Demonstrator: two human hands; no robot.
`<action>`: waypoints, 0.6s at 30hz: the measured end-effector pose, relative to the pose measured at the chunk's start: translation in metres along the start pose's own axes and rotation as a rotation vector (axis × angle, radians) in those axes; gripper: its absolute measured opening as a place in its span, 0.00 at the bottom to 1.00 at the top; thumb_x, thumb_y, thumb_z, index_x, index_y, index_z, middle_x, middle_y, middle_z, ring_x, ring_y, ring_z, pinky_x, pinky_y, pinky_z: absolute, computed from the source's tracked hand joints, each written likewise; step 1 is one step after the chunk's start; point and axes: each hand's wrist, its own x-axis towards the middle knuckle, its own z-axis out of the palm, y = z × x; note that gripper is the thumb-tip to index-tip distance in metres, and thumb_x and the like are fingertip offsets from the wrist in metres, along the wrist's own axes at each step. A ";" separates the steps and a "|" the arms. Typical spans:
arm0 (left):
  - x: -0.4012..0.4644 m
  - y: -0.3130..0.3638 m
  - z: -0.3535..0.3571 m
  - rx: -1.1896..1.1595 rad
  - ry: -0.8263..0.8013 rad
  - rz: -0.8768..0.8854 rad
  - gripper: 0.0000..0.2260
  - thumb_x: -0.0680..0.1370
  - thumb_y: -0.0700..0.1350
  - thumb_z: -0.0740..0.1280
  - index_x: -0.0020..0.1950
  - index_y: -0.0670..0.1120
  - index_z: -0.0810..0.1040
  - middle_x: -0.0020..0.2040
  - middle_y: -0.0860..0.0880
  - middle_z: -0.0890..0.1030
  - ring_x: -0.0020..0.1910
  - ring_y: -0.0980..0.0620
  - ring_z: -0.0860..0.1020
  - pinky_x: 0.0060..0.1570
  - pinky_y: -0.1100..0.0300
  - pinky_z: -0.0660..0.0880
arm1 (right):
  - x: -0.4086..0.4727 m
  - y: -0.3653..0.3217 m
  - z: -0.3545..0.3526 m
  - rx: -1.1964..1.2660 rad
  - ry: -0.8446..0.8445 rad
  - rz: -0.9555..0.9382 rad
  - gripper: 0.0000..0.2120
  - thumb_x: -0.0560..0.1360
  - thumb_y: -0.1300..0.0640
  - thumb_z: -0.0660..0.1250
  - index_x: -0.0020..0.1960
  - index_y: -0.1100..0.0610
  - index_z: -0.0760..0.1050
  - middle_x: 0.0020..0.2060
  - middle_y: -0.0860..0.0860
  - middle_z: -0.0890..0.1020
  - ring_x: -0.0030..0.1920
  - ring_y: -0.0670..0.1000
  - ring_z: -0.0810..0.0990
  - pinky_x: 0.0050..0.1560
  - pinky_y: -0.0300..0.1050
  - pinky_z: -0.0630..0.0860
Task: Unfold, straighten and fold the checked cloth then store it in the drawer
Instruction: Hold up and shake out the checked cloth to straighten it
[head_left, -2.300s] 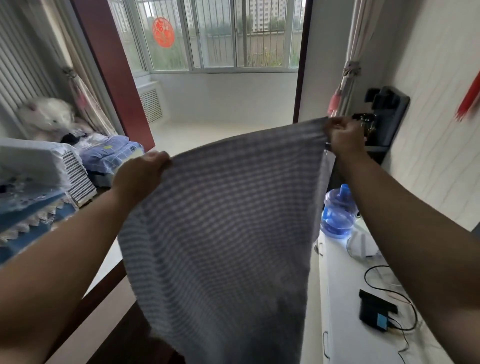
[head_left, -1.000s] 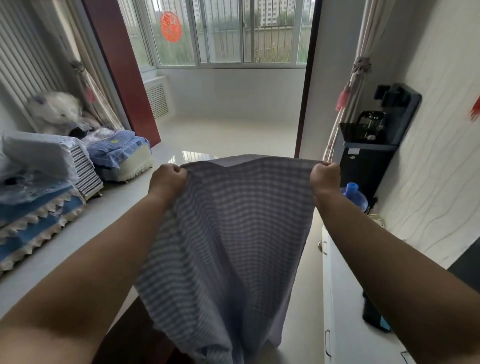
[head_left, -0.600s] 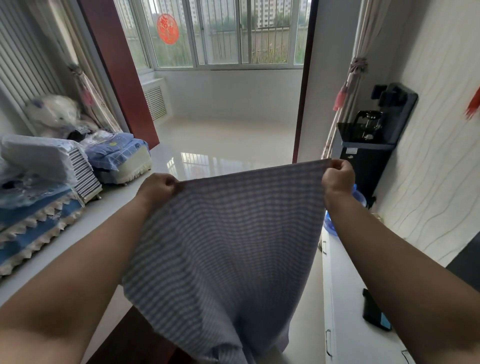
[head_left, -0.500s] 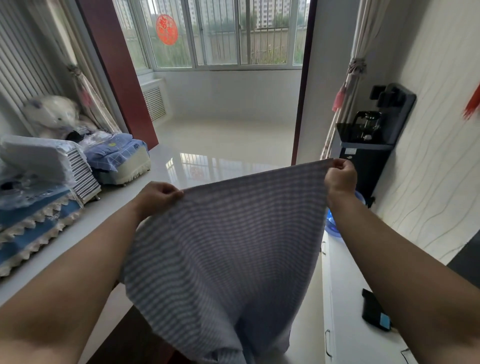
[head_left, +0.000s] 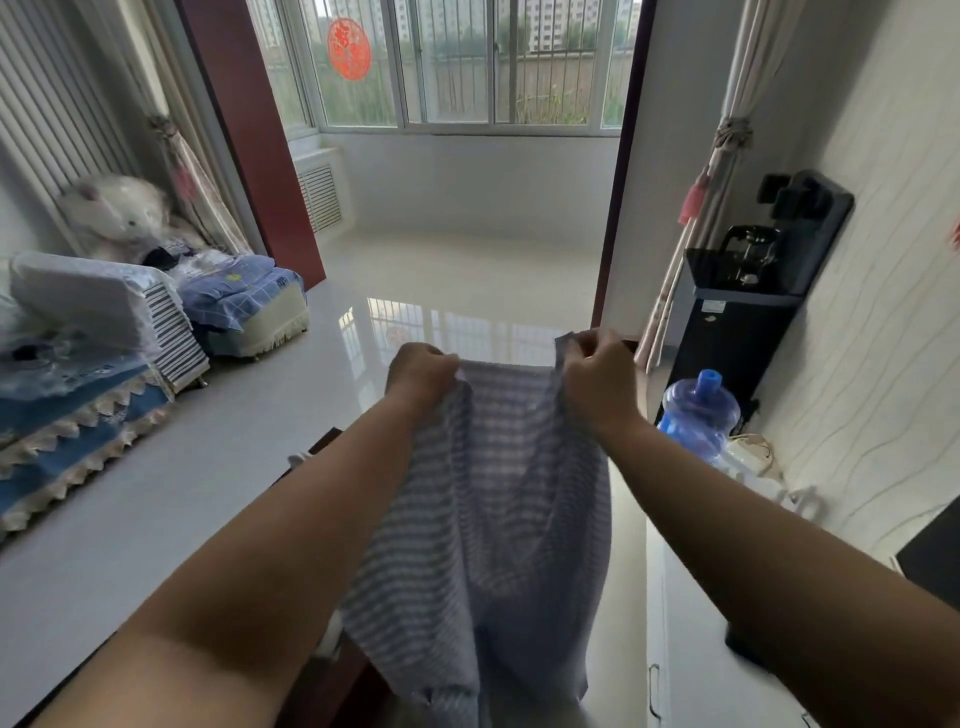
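**Checked cloth held up by its top edge, both hands gripping**

Checked cloth (head_left: 493, 519): suspended in mid-air in front of the body, above the floor, hanging down in loose vertical folds. Top edge bunched and sagging slightly between the two hands. Lower end out of view at the bottom of the picture. Blue-grey and white check pattern.

Left hand (head_left: 421, 374): fingers curled tight round the left top corner of the cloth, knuckles facing forward.

Right hand (head_left: 597, 384): fingers (head_left: 584, 345) pinched together on the right top corner, a small flap of cloth standing up above them. Hands near each other, not touching.

Surroundings, moving outward:
- Glossy pale floor (head_left: 457, 280) beneath and beyond the cloth, reflecting the window.
- White desk (head_left: 691, 675) at lower right, partly hidden by the right forearm.
- Blue water bottle (head_left: 698, 410) just right of the right wrist, beside a black water dispenser (head_left: 737, 317) against the wall.
- Tied curtain (head_left: 711, 208) left of the dispenser.
- Stacked bedding (head_left: 104, 332) and a white plush toy (head_left: 117, 213) at far left.
- Barred window (head_left: 467, 62) at the far end, red paper decoration (head_left: 349, 48) on the glass.
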 end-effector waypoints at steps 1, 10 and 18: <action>-0.003 0.006 0.005 -0.003 -0.017 0.038 0.13 0.73 0.48 0.65 0.38 0.39 0.81 0.34 0.42 0.78 0.34 0.47 0.75 0.36 0.57 0.70 | -0.013 -0.004 0.004 0.027 -0.083 -0.052 0.05 0.77 0.56 0.63 0.48 0.57 0.75 0.41 0.51 0.80 0.40 0.46 0.78 0.40 0.36 0.72; -0.034 0.026 0.005 -0.016 -0.409 0.307 0.09 0.74 0.43 0.68 0.41 0.37 0.82 0.33 0.44 0.76 0.32 0.53 0.72 0.32 0.60 0.69 | -0.024 -0.020 -0.009 -0.128 -0.688 -0.174 0.04 0.73 0.52 0.70 0.41 0.44 0.77 0.67 0.50 0.72 0.66 0.53 0.71 0.69 0.58 0.66; -0.045 0.005 0.012 -0.053 -0.360 0.325 0.11 0.77 0.44 0.66 0.34 0.50 0.80 0.29 0.54 0.77 0.26 0.63 0.72 0.28 0.68 0.70 | -0.022 -0.027 -0.008 -0.410 -0.803 -0.242 0.11 0.74 0.52 0.68 0.37 0.39 0.73 0.48 0.42 0.78 0.54 0.49 0.77 0.60 0.58 0.73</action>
